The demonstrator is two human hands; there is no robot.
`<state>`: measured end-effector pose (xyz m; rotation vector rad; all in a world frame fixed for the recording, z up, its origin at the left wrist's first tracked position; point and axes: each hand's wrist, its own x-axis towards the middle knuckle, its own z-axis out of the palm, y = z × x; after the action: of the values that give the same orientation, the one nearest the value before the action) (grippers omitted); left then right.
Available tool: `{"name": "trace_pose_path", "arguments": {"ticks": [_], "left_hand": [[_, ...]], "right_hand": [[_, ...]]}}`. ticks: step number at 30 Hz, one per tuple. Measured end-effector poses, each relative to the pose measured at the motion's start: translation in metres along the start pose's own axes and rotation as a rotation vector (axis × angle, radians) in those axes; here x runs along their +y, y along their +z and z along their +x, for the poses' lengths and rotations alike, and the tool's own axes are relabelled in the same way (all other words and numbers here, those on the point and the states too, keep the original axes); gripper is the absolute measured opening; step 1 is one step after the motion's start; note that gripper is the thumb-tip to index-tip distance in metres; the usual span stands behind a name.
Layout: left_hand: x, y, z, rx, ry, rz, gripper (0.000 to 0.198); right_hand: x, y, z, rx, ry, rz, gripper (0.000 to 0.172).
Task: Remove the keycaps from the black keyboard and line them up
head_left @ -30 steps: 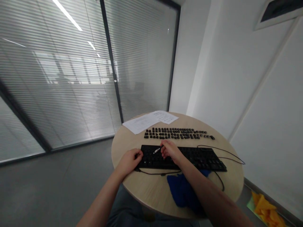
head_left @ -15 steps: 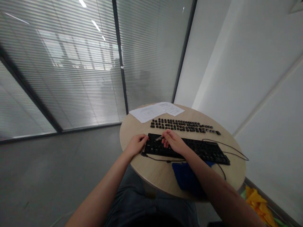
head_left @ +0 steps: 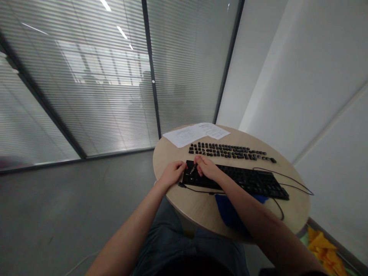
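Observation:
A black keyboard [head_left: 247, 179] lies across a round wooden table [head_left: 189, 209], its cable running along the near side. My left hand [head_left: 173, 172] grips the keyboard's left end with curled fingers. My right hand [head_left: 206, 168] rests on the left part of the keyboard, pinching a small silvery tool [head_left: 193, 168] whose tip points down at the key area. Behind the keyboard, several loose black keycaps [head_left: 230, 151] are laid out in rows.
Paper sheets [head_left: 195, 133] lie at the table's far edge. A blue cloth [head_left: 228, 211] hangs over the near edge under my right forearm. A glass wall with blinds stands behind, a white wall to the right. Yellow material [head_left: 322, 245] lies on the floor at right.
My view has shifted, so the table sits further right and up. My right hand slid left along the keyboard toward its left end, and the tool's tip tilted down. My left hand kept its hold.

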<state>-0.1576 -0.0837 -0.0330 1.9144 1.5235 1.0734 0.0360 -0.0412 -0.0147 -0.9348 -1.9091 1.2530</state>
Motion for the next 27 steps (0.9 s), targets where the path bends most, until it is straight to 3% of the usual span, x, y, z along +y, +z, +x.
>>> {"name": "trace_pose_path", "arguments": {"ticks": [11,27], "left_hand": [[-0.002,0.002,0.003,-0.068,-0.003,0.056,0.037],[0.003,0.002,0.003,-0.098,0.004,0.173,0.045]], "right_hand": [[0.007,0.001,-0.005,-0.008,-0.017,0.001,0.035],[-0.007,0.007,-0.016,-0.073,-0.358,-0.426,0.024]]}}
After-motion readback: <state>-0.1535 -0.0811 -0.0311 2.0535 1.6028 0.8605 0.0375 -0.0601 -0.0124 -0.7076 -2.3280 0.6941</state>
